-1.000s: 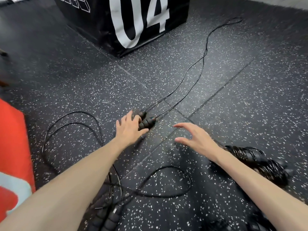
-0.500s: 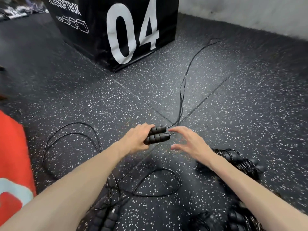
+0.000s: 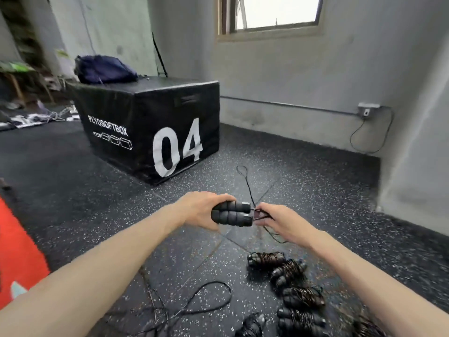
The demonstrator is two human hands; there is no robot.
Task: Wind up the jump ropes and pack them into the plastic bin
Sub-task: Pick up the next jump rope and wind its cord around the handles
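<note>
Pair of black foam jump-rope handles (image 3: 230, 213) held side by side above speckled black rubber floor (image 3: 315, 203), left hand (image 3: 201, 210) grip clenched round both so thin black cord (image 3: 250, 188) can be wrapped over them. Cord pinched at handle ends by right hand (image 3: 279, 222). Wound rope bundles (image 3: 291, 288) laid nearby, unpacked; plastic bin not seen. Black padded box (image 3: 150, 132) marked "PLYOSOFTBOX" and "04".
</note>
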